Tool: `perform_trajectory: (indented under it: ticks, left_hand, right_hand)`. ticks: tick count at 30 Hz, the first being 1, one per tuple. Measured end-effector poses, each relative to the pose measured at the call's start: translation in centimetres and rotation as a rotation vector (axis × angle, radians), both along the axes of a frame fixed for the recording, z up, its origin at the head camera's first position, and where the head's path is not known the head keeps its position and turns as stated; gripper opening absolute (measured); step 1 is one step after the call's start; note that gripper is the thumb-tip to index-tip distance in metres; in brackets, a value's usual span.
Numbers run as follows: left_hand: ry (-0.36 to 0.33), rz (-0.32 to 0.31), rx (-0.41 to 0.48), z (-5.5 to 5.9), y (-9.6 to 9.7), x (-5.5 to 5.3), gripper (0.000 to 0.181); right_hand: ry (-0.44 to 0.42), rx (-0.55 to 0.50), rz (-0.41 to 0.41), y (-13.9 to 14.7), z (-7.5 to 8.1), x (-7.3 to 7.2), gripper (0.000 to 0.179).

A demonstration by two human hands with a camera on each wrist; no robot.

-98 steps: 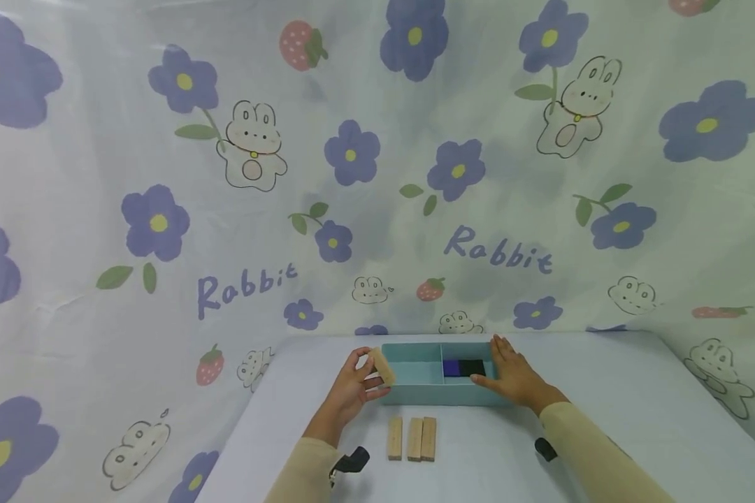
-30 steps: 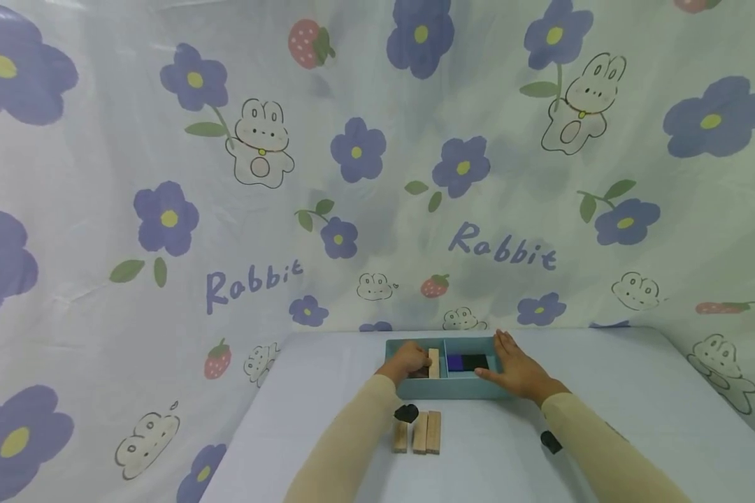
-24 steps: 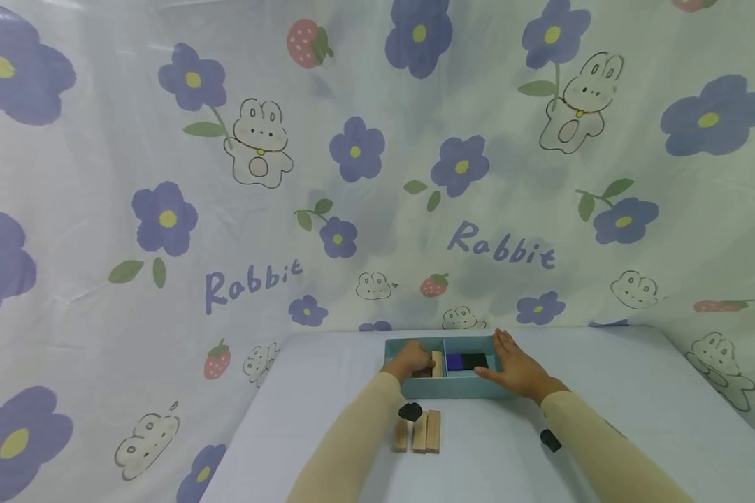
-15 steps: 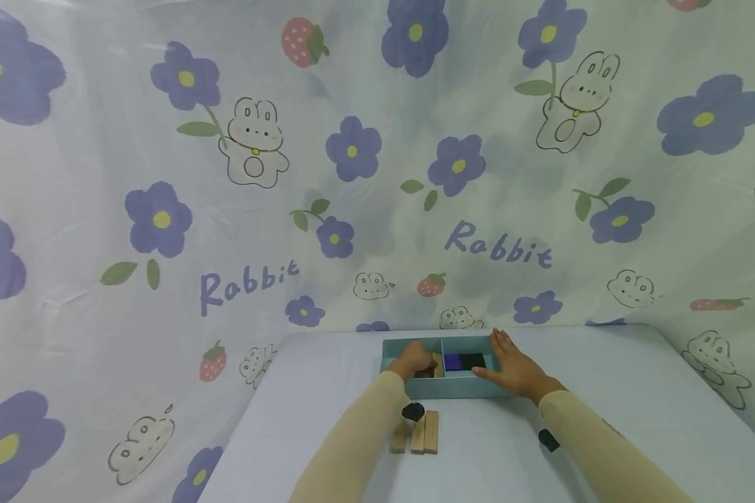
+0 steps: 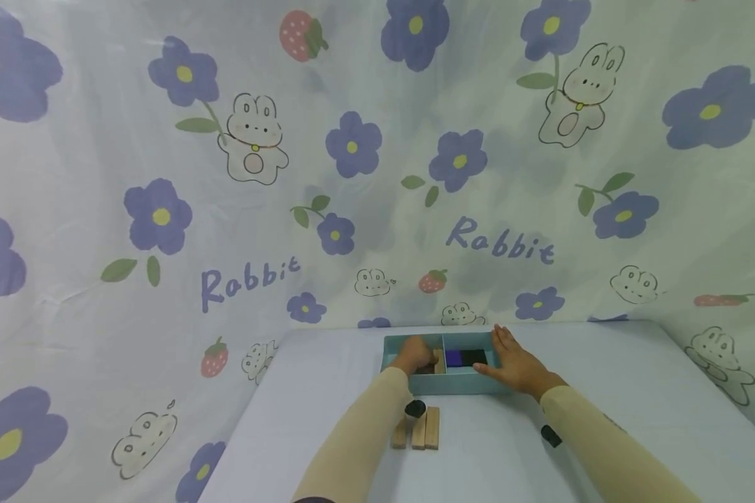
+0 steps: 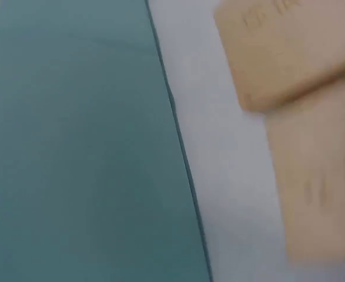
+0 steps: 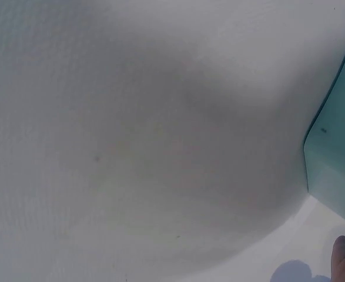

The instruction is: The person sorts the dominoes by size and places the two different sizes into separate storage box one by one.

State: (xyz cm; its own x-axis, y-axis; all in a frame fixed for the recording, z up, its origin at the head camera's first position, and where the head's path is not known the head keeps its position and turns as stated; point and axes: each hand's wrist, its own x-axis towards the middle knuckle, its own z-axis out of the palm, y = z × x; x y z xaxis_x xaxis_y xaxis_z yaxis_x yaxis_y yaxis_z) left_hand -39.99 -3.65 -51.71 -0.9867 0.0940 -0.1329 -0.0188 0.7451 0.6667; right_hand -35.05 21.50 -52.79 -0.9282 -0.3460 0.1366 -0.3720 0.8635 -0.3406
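Observation:
My left hand [image 5: 414,355] reaches down into the left compartment of a pale teal box [image 5: 462,384] in the head view. Its fingers curl at a light wooden block [image 5: 439,361], which stands close against the divider; the fingertips are mostly hidden. At the box's right end lies my right hand [image 5: 517,363], fingers straight along the end wall and thumb reaching over the front rim. Beside that thumb, the right compartment holds a purple block [image 5: 454,358] and a black block [image 5: 475,358]. The right wrist view shows the fingertips [image 7: 342,257] near the box's corner.
In front of the box, several wooden blocks [image 5: 432,427] lie on the white table [image 5: 478,461], one partly behind the left wrist's black camera [image 5: 415,409]. The left wrist view shows them close to the box wall [image 6: 90,153]. A patterned curtain [image 5: 377,230] rises behind.
My left hand has carried the wooden block from left of the box into its left compartment, then lower and right towards the divider. The right hand stays at the box's end.

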Motion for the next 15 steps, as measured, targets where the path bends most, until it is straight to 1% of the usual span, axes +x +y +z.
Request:
perform_trajectory:
  ticks: [4,5,7,9,11,13,15]
  left_hand:
    - [-0.012,-0.007,0.063,-0.5,0.0,-0.2,0.023]
    - [-0.006,-0.008,0.068,-0.6,-0.1,-0.2,0.024]
    - [-0.006,-0.01,0.092,-0.6,-0.2,-0.2,0.024]
    - [-0.002,-0.016,0.102,-0.5,-0.3,-0.1,0.026]
    - [-0.003,-0.02,0.114,-0.2,-0.5,0.2,0.024]
    - [-0.003,-0.029,0.135,0.2,-0.5,0.5,0.02]
    - [0.004,-0.045,0.163,0.7,-0.3,0.8,0.011]
  right_hand:
    - [0.005,-0.008,0.002,-0.1,0.0,0.1,0.108]
    - [0.007,-0.005,-0.001,-0.1,0.0,0.1,0.108]
    - [0.008,-0.006,-0.004,-0.2,0.1,0.3,0.108]
    - [0.008,-0.01,-0.006,-0.3,0.2,0.4,0.107]
    - [0.01,-0.013,-0.003,-0.3,0.3,0.5,0.107]
    - [0.018,-0.01,0.001,-0.2,0.3,0.5,0.107]
    - [0.032,-0.009,0.006,0.0,0.2,0.5,0.108]
